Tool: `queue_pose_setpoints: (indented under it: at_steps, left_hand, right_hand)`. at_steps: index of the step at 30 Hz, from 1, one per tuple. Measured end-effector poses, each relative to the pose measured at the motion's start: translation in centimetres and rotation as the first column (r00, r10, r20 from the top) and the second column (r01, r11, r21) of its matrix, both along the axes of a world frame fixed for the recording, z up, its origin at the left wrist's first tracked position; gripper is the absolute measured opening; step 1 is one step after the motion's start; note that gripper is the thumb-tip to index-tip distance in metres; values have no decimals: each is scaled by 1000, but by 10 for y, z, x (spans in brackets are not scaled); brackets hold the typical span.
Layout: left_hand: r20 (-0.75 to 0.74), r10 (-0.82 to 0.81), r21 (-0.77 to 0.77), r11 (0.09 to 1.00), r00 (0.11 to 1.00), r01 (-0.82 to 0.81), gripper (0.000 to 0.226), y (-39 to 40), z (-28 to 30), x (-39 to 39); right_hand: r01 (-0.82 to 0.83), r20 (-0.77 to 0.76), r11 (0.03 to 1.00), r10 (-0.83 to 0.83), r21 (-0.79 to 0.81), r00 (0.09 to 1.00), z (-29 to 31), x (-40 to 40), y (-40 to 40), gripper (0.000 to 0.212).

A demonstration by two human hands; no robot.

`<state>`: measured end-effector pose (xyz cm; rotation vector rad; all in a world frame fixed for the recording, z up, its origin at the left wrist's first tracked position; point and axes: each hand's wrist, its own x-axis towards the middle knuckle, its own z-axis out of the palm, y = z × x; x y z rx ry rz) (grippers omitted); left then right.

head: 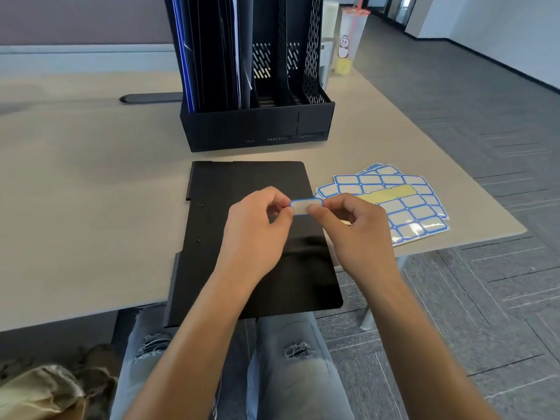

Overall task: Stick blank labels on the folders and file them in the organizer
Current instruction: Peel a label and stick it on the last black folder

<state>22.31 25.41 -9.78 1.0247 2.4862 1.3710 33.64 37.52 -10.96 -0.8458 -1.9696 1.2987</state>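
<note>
hands: left hand (257,225) and right hand (351,225) each pinch one end of a blank label (305,206) | label: above black folder (242,183) lying beneath both hands | handling: light, limp, sticky-backed; hold by edges | organizer (257,125) beyond hands

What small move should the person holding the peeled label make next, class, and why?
Probably lower the label onto the black folder and press it flat. The left hand and right hand pinch its ends just above the bare cover, and the label sheets already show an empty strip.
</note>
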Motion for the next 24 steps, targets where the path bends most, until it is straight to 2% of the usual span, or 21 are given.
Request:
queue_pose_setpoints:
  at_steps: [5, 8, 16, 20, 24]
  left_hand:
    - [16, -30, -32, 999, 999, 30, 12, 6, 3, -10]
    - [30, -42, -114, 993, 999, 45, 35, 13, 7, -19]
    - [-149, -84, -382, 924, 985, 21, 56, 51, 16, -86]
    - [-245, -144, -498, 867, 959, 3, 61, 76, 0, -116]
    - [-315, -196, -556, 831, 929, -14, 51, 86, -19, -129]
  right_hand:
    - [-11, -7, 999, 11, -32, 1000, -8, -7, 5, 12]
    - [32, -10, 998, -33, -47, 999, -9, -15, 12, 14]
    - [62, 30, 991, -58, -120, 998, -13, -41, 36, 14]
    - [58, 111, 998, -54, -36, 992, -18, -44, 37, 13]
    - [41, 196, 993, -62, 106, 979, -18, -44, 32, 14]
